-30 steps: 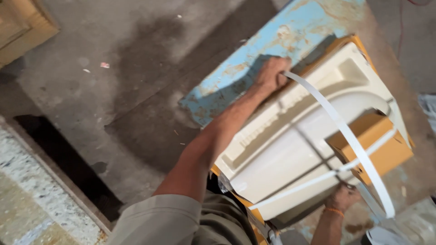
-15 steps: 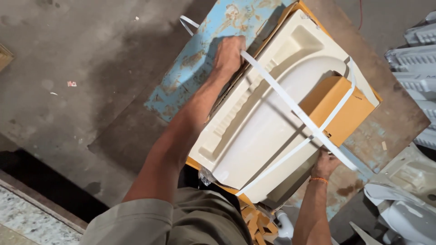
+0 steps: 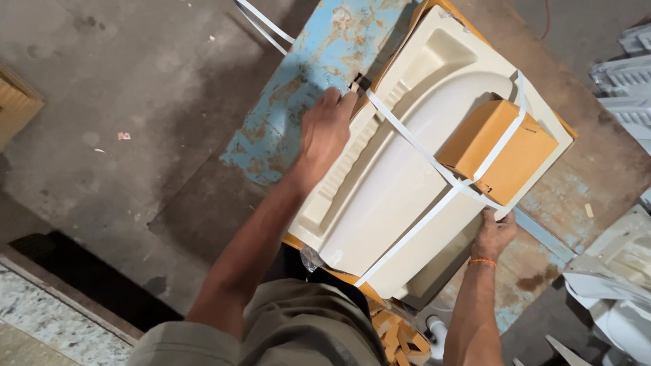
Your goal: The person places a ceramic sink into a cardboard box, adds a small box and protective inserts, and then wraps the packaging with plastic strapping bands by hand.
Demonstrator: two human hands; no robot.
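Note:
A cream ceramic basin [image 3: 407, 183] lies on cardboard on a worn blue table [image 3: 298, 102]. An orange cardboard box [image 3: 498, 146] sits inside the basin at its right end. White plastic straps [image 3: 413, 146] cross over the basin and the box. My left hand [image 3: 325, 135] rests on the basin's left rim, with its fingers curled at the point where a strap bends over the edge. My right hand [image 3: 495, 234] grips the strap at the basin's lower right edge, just below the crossing.
Loose strap ends [image 3: 261, 24] trail off the table's far side. White ceramic pieces [image 3: 617, 278] stand at the right. There is a wooden crate corner [image 3: 17, 102] at the left, over a stained concrete floor [image 3: 135, 102]. Cardboard scraps [image 3: 393, 335] lie near my legs.
The strap that arched loosely over the basin now lies flat and tight across the basin and the box. Both hands have stayed at the basin's edges.

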